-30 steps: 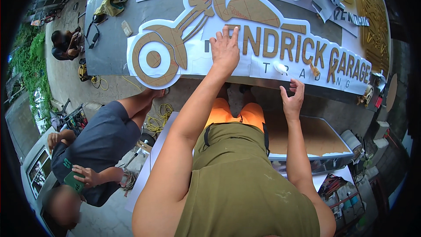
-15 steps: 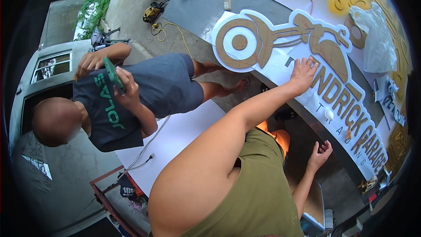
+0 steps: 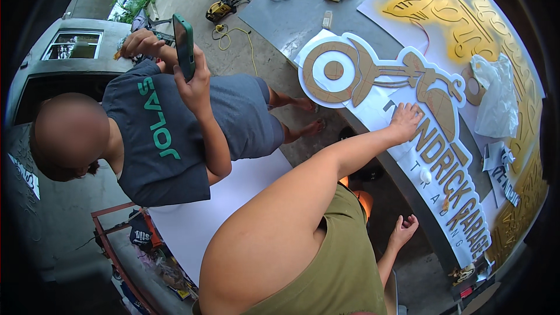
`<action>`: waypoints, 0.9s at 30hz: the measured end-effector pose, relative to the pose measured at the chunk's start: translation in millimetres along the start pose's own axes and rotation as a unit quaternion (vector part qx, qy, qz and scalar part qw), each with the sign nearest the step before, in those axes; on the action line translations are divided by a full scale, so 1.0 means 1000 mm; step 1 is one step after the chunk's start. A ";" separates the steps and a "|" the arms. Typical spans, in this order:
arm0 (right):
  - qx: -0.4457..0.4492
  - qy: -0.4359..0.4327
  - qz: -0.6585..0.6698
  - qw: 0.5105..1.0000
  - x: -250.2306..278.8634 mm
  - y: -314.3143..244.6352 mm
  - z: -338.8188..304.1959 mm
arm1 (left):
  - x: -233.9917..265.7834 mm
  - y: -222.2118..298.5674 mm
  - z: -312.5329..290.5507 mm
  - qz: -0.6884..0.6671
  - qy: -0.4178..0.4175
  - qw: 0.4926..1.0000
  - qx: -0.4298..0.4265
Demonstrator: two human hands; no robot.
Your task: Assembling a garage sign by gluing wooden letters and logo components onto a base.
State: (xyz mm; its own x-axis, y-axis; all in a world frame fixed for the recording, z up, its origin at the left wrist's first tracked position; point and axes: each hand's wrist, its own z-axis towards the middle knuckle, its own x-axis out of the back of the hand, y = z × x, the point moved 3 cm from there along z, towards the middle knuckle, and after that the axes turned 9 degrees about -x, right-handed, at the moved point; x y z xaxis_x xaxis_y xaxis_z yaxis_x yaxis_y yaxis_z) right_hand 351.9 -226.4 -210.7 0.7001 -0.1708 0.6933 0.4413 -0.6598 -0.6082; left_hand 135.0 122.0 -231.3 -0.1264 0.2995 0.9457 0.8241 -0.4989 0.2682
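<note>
My left hand (image 3: 406, 123) rests on a long white sign (image 3: 312, 90), its fingers stretched over the first of the brown cut-out letters (image 3: 448, 166). What lies under the fingertips is hidden. Above the letters on the sign are brown cut-out shapes of a motorcycle front, with a round wheel (image 3: 315, 58) and a fuel tank (image 3: 438, 111). A small rounded white object (image 3: 426, 175) sits on the lower part of the sign. My right hand (image 3: 403, 231) hangs in the air beside the table's near edge, fingers loosely curled and apart, holding nothing.
A person in a dark shirt (image 3: 157, 128) stands close on the left, holding a green-cased phone (image 3: 184, 46). Across the grey table (image 3: 268, 20) lie a clear plastic bag (image 3: 496, 99), a tape roll (image 3: 472, 86) and a gold-sprayed panel (image 3: 373, 9). A yellow cord (image 3: 252, 46) runs over the floor.
My view has shifted, while my left hand stays on the same end of the lettering. The person on the left has raised the phone and turned it more upright.
</note>
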 end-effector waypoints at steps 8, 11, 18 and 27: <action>-0.031 -0.036 -0.001 0.999 0.000 0.035 -0.013 | 0.005 0.005 0.000 -0.003 -0.022 1.000 -0.002; -0.058 -0.054 -0.003 0.997 -0.002 0.047 -0.022 | 0.007 0.008 -0.002 -0.019 -0.029 0.999 -0.012; -0.076 -0.064 -0.003 0.995 -0.010 0.043 -0.023 | 0.007 -0.011 -0.008 0.057 0.016 0.998 -0.018; -0.110 -0.078 -0.011 0.991 -0.013 0.060 -0.035 | 0.014 -0.003 -0.004 0.064 -0.025 0.997 -0.019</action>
State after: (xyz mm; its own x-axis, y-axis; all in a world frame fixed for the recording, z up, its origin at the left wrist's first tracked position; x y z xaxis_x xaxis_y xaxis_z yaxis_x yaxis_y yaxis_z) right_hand 350.1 -289.3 -242.7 0.7778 -0.0510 0.6264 0.3363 -0.8082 -0.4835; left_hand 128.5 123.9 -218.2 0.0080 0.2716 0.9624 0.8099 -0.5662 0.1530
